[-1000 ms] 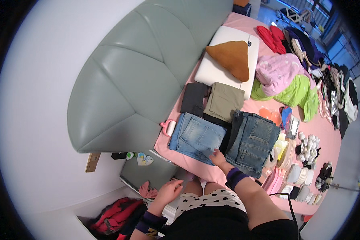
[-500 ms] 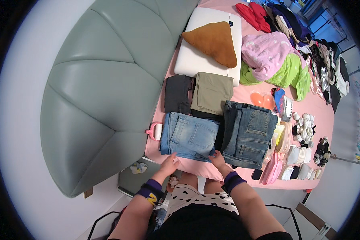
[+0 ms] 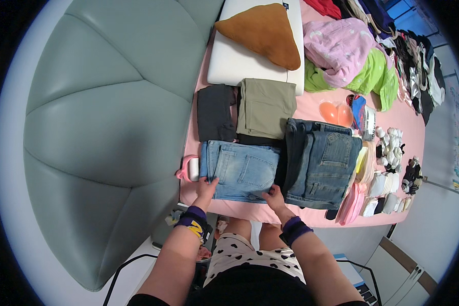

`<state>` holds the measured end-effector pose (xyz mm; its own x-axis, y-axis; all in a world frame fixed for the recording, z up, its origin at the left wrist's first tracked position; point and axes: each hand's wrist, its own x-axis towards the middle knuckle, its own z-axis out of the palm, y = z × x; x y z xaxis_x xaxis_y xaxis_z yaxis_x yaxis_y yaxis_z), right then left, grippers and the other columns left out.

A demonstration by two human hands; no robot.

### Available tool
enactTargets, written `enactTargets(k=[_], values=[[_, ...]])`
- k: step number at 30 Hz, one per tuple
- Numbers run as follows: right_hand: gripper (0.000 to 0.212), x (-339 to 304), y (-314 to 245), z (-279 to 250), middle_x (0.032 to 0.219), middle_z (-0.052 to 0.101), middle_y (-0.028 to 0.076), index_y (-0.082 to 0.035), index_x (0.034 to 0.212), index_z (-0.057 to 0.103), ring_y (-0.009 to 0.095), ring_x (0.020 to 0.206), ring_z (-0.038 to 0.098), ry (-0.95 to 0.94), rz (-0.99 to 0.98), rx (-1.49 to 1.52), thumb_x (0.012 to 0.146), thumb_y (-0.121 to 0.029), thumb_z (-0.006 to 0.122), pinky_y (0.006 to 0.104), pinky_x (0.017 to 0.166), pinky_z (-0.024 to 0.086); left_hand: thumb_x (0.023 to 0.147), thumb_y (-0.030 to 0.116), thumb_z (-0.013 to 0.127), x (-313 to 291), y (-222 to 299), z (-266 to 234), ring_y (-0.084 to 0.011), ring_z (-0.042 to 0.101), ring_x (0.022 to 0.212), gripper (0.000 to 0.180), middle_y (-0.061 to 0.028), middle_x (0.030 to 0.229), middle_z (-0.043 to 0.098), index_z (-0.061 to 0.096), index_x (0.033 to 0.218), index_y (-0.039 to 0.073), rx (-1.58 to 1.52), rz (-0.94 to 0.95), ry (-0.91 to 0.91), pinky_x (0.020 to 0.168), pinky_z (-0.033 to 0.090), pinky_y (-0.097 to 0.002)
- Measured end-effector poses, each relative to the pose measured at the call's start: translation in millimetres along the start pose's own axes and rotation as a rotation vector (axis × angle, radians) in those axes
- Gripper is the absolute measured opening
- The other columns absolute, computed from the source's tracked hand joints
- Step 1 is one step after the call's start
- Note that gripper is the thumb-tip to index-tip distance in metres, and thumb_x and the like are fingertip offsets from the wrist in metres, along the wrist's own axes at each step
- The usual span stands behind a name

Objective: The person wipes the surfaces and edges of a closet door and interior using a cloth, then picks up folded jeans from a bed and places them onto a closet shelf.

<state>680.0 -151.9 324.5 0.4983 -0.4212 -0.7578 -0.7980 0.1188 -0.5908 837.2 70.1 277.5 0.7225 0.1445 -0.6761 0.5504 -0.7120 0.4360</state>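
Observation:
A folded pair of light blue jeans lies at the bed's near edge, its back pocket facing up. My left hand grips the jeans at their near left corner, thumb on top and fingertips partly hidden. At the near right corner, my right hand pinches the denim between thumb and fingers. Just right of it rests a stack of folded darker jeans. Beyond the light pair are folded olive trousers and folded dark grey trousers.
A pink-handled lint roller sits left of the jeans, near the grey padded headboard. Farther off are a white pillow, a brown cushion, and pink and green clothing. Rolled socks and small folded garments lie to the right.
My left hand has moved up and left onto the jeans' left corner. My right hand stays at the right corner. The view has shifted, and the jeans look straighter along the near edge.

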Motion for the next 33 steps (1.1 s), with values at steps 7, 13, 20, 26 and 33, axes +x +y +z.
enactTargets(k=[7,13,20,26,33], values=[[0.062,-6,-18,-10,0.101,0.057,0.016,0.002,0.116,0.041,0.021,0.094,0.055,-0.04,0.019,0.032,0.071,-0.03,0.07,0.0303,0.081,0.044,0.064,0.042,0.072,-23,51,-11,-0.0259,0.057,0.088,0.064,-0.0152,0.098,0.059,0.051,0.105,-0.003,-0.265,0.086,-0.087,0.076,0.044,-0.0336],[0.062,-10,-18,-10,0.106,0.057,0.016,0.002,0.118,0.043,0.022,0.096,0.055,-0.072,-0.056,0.099,0.074,-0.034,0.068,0.0299,0.084,0.043,0.064,0.041,0.071,-17,37,-4,-0.0287,0.058,0.086,0.057,-0.0177,0.094,0.06,0.053,0.096,-0.004,-0.161,0.139,-0.116,0.075,0.044,-0.0353],[0.06,-40,-60,-22,0.108,0.056,0.016,0.005,0.117,0.042,0.022,0.097,0.054,-0.17,-0.102,0.222,0.075,-0.029,0.066,0.031,0.085,0.042,0.068,0.042,0.065,-10,9,-9,-0.0342,0.057,0.091,0.061,-0.0221,0.097,0.059,0.053,0.102,-0.008,-0.06,0.189,-0.006,0.079,0.043,-0.037],[0.057,-72,-71,-46,0.105,0.057,0.017,0.007,0.114,0.044,0.023,0.095,0.056,-0.166,-0.233,0.114,0.075,-0.028,0.065,0.0312,0.085,0.043,0.073,0.038,0.061,-77,44,-32,-0.0317,0.056,0.094,0.059,-0.0224,0.1,0.059,0.051,0.106,-0.009,-0.204,0.325,-0.098,0.081,0.042,-0.0355],[0.054,-105,-56,-70,0.105,0.059,0.017,0.005,0.115,0.047,0.023,0.097,0.056,-0.319,-0.342,-0.047,0.076,-0.029,0.064,0.032,0.085,0.043,0.077,0.032,0.061,-169,3,-45,-0.0265,0.056,0.091,0.049,-0.0175,0.099,0.06,0.053,0.107,-0.005,-0.288,0.274,-0.027,0.079,0.042,-0.034]])
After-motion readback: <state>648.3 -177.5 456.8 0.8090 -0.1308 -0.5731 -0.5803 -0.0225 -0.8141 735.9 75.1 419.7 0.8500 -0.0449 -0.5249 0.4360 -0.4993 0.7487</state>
